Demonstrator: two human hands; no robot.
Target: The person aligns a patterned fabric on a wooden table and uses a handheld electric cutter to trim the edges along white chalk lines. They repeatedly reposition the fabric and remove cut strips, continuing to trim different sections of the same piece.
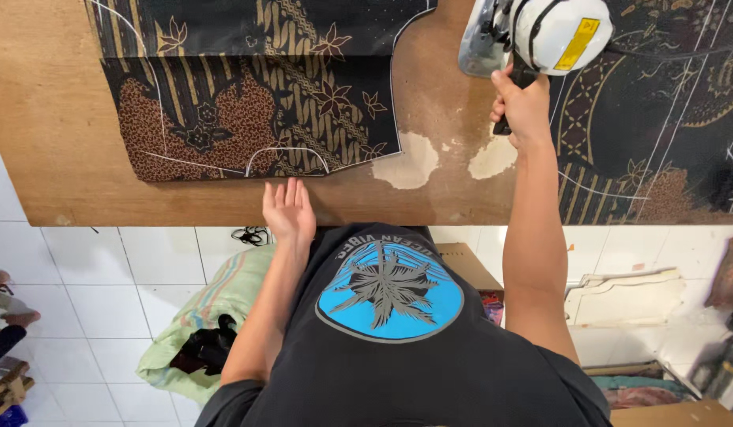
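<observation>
A: What does the right hand [525,107] hold?

B: Its fingers are wrapped round the dark handle of a white fabric cutting machine [540,32], which stands just above the fist on the wooden table [50,119].

A: And the left hand [289,209]?

B: Flat, fingers spread, gripping nothing; the patterned cloth [248,103] lies just beyond its fingertips. Below its forearm, a striped sack [224,292] holds dark cloth.
</observation>
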